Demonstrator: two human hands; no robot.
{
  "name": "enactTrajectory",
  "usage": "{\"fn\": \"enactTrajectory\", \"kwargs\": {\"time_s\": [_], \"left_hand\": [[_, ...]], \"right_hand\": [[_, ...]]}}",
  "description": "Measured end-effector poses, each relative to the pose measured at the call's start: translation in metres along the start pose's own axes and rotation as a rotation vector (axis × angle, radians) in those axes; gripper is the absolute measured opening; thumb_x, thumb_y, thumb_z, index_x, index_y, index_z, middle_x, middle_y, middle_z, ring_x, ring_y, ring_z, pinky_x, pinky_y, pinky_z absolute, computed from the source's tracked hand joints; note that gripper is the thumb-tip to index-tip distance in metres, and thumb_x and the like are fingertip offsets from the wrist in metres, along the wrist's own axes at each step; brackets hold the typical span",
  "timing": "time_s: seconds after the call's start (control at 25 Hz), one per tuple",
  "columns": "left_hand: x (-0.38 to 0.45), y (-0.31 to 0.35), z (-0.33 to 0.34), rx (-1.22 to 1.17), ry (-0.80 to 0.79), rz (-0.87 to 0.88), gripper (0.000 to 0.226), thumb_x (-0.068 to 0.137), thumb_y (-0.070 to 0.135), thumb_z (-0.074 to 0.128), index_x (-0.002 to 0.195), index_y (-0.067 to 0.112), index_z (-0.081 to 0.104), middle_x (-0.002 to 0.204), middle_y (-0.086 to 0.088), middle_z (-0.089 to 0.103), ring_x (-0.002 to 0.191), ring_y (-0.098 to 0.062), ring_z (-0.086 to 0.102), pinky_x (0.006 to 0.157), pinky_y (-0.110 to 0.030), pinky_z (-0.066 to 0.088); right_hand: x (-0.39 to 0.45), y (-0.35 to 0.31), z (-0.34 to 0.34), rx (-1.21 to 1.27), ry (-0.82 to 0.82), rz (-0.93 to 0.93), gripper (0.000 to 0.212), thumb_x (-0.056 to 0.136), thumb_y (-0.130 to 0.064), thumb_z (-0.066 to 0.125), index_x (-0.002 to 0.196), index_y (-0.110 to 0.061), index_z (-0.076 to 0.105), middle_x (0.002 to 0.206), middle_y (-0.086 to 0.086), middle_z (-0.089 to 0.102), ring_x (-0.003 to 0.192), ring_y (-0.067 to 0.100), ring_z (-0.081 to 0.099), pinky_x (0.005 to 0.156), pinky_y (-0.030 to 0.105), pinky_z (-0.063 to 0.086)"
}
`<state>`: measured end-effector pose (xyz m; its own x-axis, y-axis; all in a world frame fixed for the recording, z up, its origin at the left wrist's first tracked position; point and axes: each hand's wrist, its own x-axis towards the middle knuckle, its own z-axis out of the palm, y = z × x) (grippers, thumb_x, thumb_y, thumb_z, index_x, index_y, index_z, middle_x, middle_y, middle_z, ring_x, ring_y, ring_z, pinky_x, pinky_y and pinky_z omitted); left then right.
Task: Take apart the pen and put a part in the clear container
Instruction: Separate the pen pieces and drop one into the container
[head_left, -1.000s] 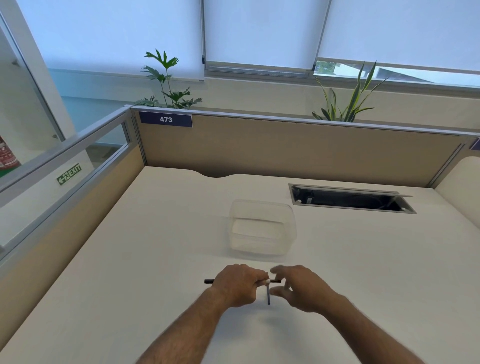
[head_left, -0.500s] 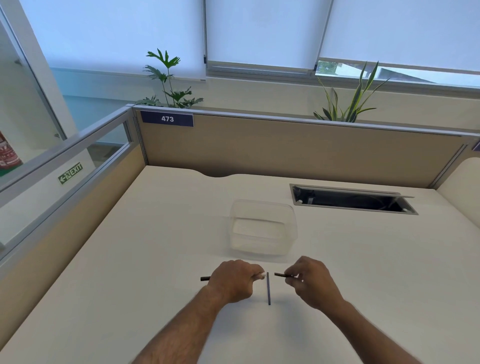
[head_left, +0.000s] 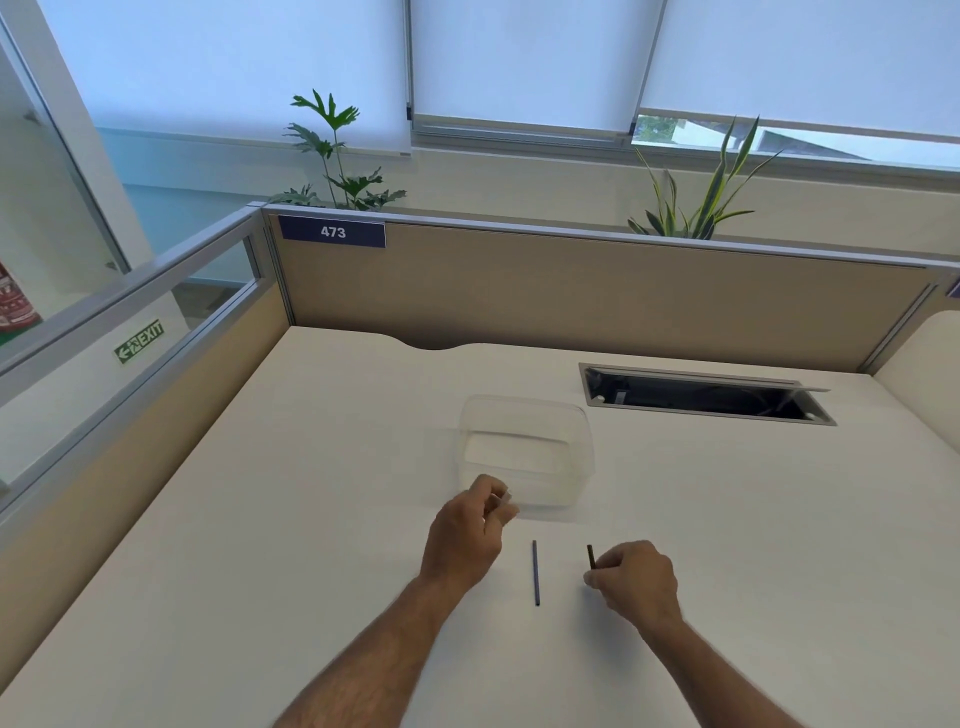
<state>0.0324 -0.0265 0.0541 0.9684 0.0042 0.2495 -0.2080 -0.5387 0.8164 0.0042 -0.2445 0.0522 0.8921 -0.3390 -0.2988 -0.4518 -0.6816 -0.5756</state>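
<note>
Pinching a small pale pen part (head_left: 503, 499) beside the clear container (head_left: 525, 452), his left hand (head_left: 465, 535) risked dropping it short, while his right hand (head_left: 634, 579) gripped the dark barrel (head_left: 590, 556) near the loose refill (head_left: 535, 572).

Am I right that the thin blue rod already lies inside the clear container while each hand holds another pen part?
Not quite. In the head view the thin blue rod lies on the desk, between the hands and nearer than the clear container. The left hand and right hand do each hold a part.
</note>
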Motion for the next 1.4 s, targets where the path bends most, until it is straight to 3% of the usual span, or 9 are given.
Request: {"fn": "enactTrajectory", "kwargs": {"time_s": [0.2, 0.52, 0.72, 0.88, 0.96, 1.04, 1.2, 1.4], "left_hand": [[0.001, 0.002, 0.000, -0.152, 0.140, -0.139, 0.020, 0.082, 0.024, 0.079, 0.088, 0.021, 0.060, 0.075, 0.007, 0.073, 0.072, -0.011, 0.070, 0.066, -0.034, 0.057], [0.000, 0.002, 0.000, -0.177, 0.149, -0.161, 0.023, 0.080, 0.025, 0.081, 0.086, 0.021, 0.059, 0.074, 0.006, 0.073, 0.071, -0.013, 0.070, 0.066, -0.037, 0.058], [0.000, 0.003, 0.002, -0.196, 0.151, -0.156, 0.023, 0.079, 0.025, 0.081, 0.086, 0.022, 0.059, 0.074, 0.006, 0.073, 0.070, -0.010, 0.070, 0.065, -0.037, 0.059], [0.000, 0.004, 0.002, -0.233, 0.163, -0.147, 0.025, 0.078, 0.024, 0.082, 0.084, 0.024, 0.058, 0.074, 0.006, 0.071, 0.069, -0.009, 0.068, 0.064, -0.036, 0.059], [0.001, 0.006, 0.003, -0.321, 0.186, -0.170, 0.025, 0.078, 0.019, 0.082, 0.087, 0.024, 0.059, 0.076, 0.003, 0.071, 0.068, -0.013, 0.069, 0.063, -0.040, 0.061], [0.002, 0.010, 0.004, -0.448, 0.218, -0.220, 0.029, 0.079, 0.014, 0.082, 0.093, 0.025, 0.059, 0.074, -0.001, 0.073, 0.066, -0.018, 0.071, 0.058, -0.041, 0.063], [0.004, 0.015, 0.006, -0.606, 0.272, -0.332, 0.038, 0.078, 0.009, 0.082, 0.099, 0.026, 0.054, 0.072, -0.008, 0.074, 0.063, -0.021, 0.073, 0.054, -0.033, 0.062], [-0.002, 0.006, 0.011, -0.556, 0.261, -0.479, 0.032, 0.080, 0.031, 0.081, 0.091, 0.011, 0.059, 0.073, -0.007, 0.075, 0.061, -0.017, 0.074, 0.056, -0.032, 0.062]], "right_hand": [[0.001, 0.003, 0.004, -0.014, -0.027, 0.063, 0.003, 0.055, -0.015, 0.073, 0.057, -0.017, 0.074, 0.054, -0.003, 0.071, 0.058, 0.014, 0.068, 0.045, 0.017, 0.039], [0.003, 0.005, 0.008, -0.031, -0.024, 0.067, 0.009, 0.054, -0.021, 0.078, 0.057, -0.014, 0.073, 0.053, -0.002, 0.070, 0.055, 0.013, 0.068, 0.046, 0.018, 0.042], [-0.001, 0.005, 0.012, -0.003, 0.112, -0.012, 0.019, 0.061, -0.033, 0.082, 0.066, -0.018, 0.071, 0.062, -0.009, 0.069, 0.059, 0.008, 0.062, 0.049, 0.022, 0.042], [-0.009, -0.002, 0.019, 0.230, 0.155, -0.190, 0.014, 0.068, -0.026, 0.085, 0.076, -0.024, 0.074, 0.062, -0.007, 0.071, 0.062, 0.008, 0.066, 0.061, 0.025, 0.051], [-0.014, -0.005, 0.024, 0.332, 0.048, -0.285, 0.019, 0.069, -0.020, 0.087, 0.083, -0.025, 0.075, 0.072, -0.008, 0.074, 0.064, 0.008, 0.067, 0.061, 0.014, 0.050], [-0.018, -0.009, 0.029, 0.443, -0.100, -0.323, 0.027, 0.071, -0.016, 0.087, 0.094, -0.024, 0.075, 0.083, -0.007, 0.077, 0.072, 0.007, 0.070, 0.064, 0.013, 0.053], [-0.018, -0.012, 0.034, 0.740, -0.327, -0.242, 0.018, 0.078, -0.001, 0.080, 0.095, -0.003, 0.074, 0.075, 0.013, 0.074, 0.064, 0.022, 0.068, 0.063, 0.032, 0.059], [-0.009, -0.013, 0.022, 1.171, -0.280, -0.022, 0.006, 0.084, -0.001, 0.073, 0.090, -0.003, 0.075, 0.067, 0.008, 0.067, 0.058, 0.019, 0.063, 0.061, 0.031, 0.059]]}}
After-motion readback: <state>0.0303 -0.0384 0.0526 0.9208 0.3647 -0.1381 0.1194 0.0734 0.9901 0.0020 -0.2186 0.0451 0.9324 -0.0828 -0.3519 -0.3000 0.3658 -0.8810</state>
